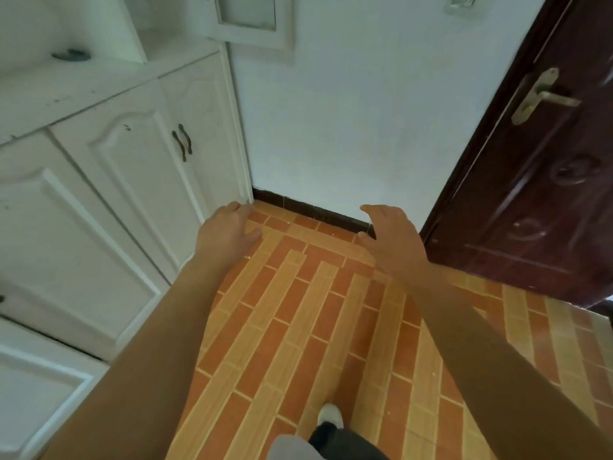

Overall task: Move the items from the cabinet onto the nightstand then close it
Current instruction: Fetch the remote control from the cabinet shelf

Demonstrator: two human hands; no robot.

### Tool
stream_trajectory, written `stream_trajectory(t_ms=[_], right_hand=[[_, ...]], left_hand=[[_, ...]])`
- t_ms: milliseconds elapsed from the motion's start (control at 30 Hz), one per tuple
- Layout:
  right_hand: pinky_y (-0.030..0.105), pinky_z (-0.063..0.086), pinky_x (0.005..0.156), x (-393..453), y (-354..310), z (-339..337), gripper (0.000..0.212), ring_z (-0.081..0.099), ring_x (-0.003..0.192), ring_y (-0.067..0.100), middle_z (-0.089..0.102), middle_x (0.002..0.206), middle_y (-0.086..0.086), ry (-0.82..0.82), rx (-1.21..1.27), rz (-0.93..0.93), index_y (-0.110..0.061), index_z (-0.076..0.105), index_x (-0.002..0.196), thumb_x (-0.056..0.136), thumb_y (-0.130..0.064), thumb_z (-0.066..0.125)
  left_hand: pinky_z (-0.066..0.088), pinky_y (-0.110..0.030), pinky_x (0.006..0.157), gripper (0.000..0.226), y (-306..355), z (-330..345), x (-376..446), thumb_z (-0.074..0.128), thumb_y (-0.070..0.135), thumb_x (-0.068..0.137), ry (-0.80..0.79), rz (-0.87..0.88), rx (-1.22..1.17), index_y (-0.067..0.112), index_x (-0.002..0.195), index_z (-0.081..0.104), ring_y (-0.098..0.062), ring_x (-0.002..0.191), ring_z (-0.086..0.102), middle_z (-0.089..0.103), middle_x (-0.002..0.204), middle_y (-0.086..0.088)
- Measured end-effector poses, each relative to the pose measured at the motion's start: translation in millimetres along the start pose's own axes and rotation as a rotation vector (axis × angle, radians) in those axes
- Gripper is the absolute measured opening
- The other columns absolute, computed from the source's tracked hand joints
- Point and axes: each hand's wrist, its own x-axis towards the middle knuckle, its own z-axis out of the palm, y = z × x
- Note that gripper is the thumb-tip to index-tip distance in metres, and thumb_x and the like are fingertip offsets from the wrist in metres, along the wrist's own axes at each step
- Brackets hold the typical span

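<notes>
A white cabinet (109, 180) runs along the left, its lower doors shut, with a pair of dark handles (182, 142) on the nearest doors. An upper glass-panelled door (252, 18) hangs ajar at the top. A small dark item (71, 55) lies on the cabinet's counter. My left hand (227, 232) is held out over the floor just right of the cabinet's corner, fingers apart and holding nothing. My right hand (393, 239) reaches out beside it, also with nothing in it. No nightstand is in view.
A dark red door (537, 180) with a brass lever handle (544, 94) stands open on the right. A white wall (348, 121) is straight ahead. The floor (308, 327) is orange tile. My white shoe (330, 415) shows at the bottom.
</notes>
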Motion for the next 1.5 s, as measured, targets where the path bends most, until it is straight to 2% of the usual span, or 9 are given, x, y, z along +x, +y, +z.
stream_trajectory(t_ms=[200,500,767,967,1233,1500], right_hand=[[0.033,0.026,0.108,92.0,24.0,-7.2,0.045,0.031,0.134,0.023,0.042,0.142,0.005,-0.019,-0.013,-0.081,-0.015,0.036,0.138,0.094,-0.021,0.046],[0.032,0.029,0.108,217.9,31.6,12.5,0.045,0.034,0.134,0.022,0.045,0.141,0.004,-0.036,-0.029,-0.179,-0.016,0.038,0.137,0.094,-0.023,0.048],[0.033,0.031,0.108,368.4,8.1,45.5,0.045,0.036,0.133,0.022,0.046,0.140,0.005,-0.042,-0.028,-0.214,-0.015,0.039,0.136,0.093,-0.024,0.050],[0.033,0.030,0.109,465.7,-13.1,61.7,0.045,0.036,0.133,0.022,0.046,0.140,0.005,-0.037,-0.001,-0.210,-0.015,0.039,0.136,0.093,-0.023,0.050],[0.034,0.031,0.109,570.0,-22.2,85.9,0.045,0.037,0.133,0.022,0.048,0.139,0.005,-0.082,-0.005,-0.249,-0.014,0.040,0.136,0.093,-0.024,0.049],[0.033,0.030,0.109,695.4,-22.7,101.3,0.045,0.037,0.132,0.022,0.047,0.139,0.005,-0.115,0.025,-0.384,-0.014,0.039,0.136,0.093,-0.024,0.049]], left_hand=[[0.042,-0.036,0.084,0.042,11.7,7.8,79.9,0.048,0.036,0.092,0.031,-0.063,-0.002,0.017,0.129,0.049,-0.024,0.113,0.049,0.055,0.122,-0.006],[0.042,-0.037,0.089,0.043,-21.7,27.4,184.4,0.049,0.035,0.091,0.049,-0.133,-0.009,0.016,0.130,0.049,-0.025,0.117,0.049,0.054,0.127,-0.006],[0.042,-0.038,0.094,0.045,-74.6,31.6,321.4,0.051,0.033,0.091,0.085,-0.155,-0.001,0.013,0.132,0.047,-0.026,0.120,0.048,0.052,0.133,-0.009],[0.043,-0.038,0.094,0.046,-112.1,35.0,419.1,0.050,0.034,0.092,0.047,-0.162,0.007,0.014,0.133,0.046,-0.025,0.121,0.047,0.050,0.134,-0.008],[0.043,-0.039,0.095,0.045,-145.3,39.3,505.2,0.051,0.032,0.092,0.035,-0.209,0.020,0.013,0.132,0.046,-0.026,0.122,0.047,0.051,0.133,-0.009],[0.041,-0.039,0.097,0.046,-160.3,49.5,599.2,0.051,0.032,0.092,0.076,-0.333,0.019,0.011,0.132,0.046,-0.026,0.121,0.047,0.051,0.133,-0.010]])
